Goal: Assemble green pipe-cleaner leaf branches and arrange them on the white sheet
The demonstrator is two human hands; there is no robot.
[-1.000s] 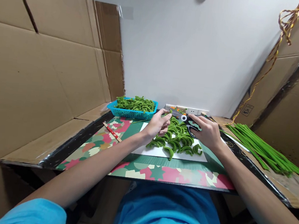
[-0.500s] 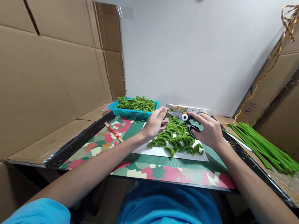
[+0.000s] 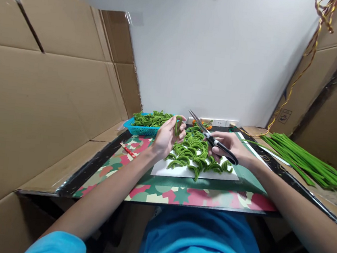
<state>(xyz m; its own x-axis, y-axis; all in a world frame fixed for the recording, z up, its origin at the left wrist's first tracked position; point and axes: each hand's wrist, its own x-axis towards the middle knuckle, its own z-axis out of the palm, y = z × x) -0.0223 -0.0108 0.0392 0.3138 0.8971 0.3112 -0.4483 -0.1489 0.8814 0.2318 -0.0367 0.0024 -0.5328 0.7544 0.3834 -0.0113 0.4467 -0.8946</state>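
Observation:
My left hand (image 3: pixel 167 137) is closed, with a bent green pipe cleaner piece (image 3: pixel 178 126) between thumb and fingers. In my right hand (image 3: pixel 229 146) are black-handled scissors (image 3: pixel 199 124). Their blades point up and to the left, nearly together, and apart from the pipe cleaner piece. Below both hands, many curved green pipe cleaner pieces (image 3: pixel 194 150) lie spread over a white sheet (image 3: pixel 163 170). A blue basket (image 3: pixel 142 130) heaped with more green pieces stands behind my left hand.
Long green pipe cleaners (image 3: pixel 310 161) lie in a bundle on the right. A red stick-like item (image 3: pixel 128 150) rests on the patterned mat (image 3: pixel 154 194) at left. Small orange items (image 3: pixel 207 126) sit by a power strip (image 3: pixel 220 123). Cardboard walls (image 3: pixel 69 91) flank the table.
The scissors have come away from my left hand, turned blade-up, and their blades have drawn together. My left hand has rolled, showing the green piece in its fingers. The view has shifted slightly.

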